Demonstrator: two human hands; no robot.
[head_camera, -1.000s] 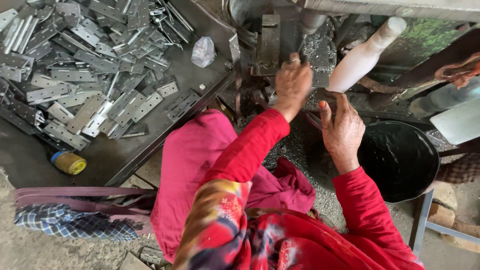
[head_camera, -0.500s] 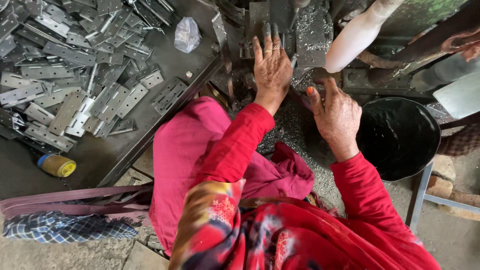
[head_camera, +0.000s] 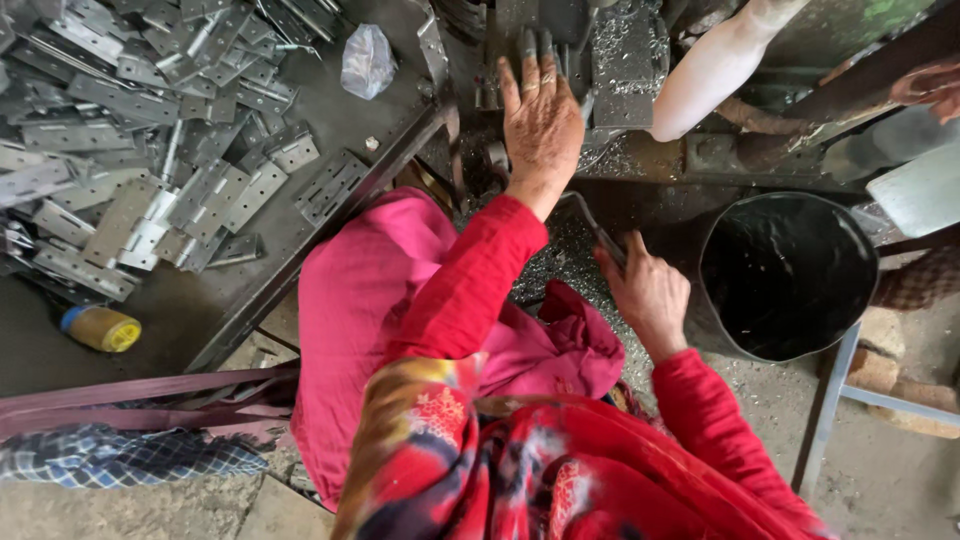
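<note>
— Fingers (head_camera: 527, 62) of the left hand (head_camera: 542, 120) lie stretched out, close together, flat on the dark metal block (head_camera: 560, 25) of the machine, palm down. Does that hand grip anything?

— No, it only rests there, touching the block. Metal shavings (head_camera: 625, 40) lie just beside it.

— And the right hand (head_camera: 648, 292)?

— Nearer the body, its fingers curled round the bent metal handle (head_camera: 592, 222), thumb closed over it. That handle runs up toward the left wrist.

— What lies around them?

— Left of the pink lap, a dark tray (head_camera: 345, 135) holds a heap of flat metal hinges (head_camera: 150, 120) and a small clear bag (head_camera: 367, 60). A yellow-capped bottle (head_camera: 100, 328) lies at its near end. On the right stands a black bucket (head_camera: 790, 275), close to the right hand but apart from it.
</note>
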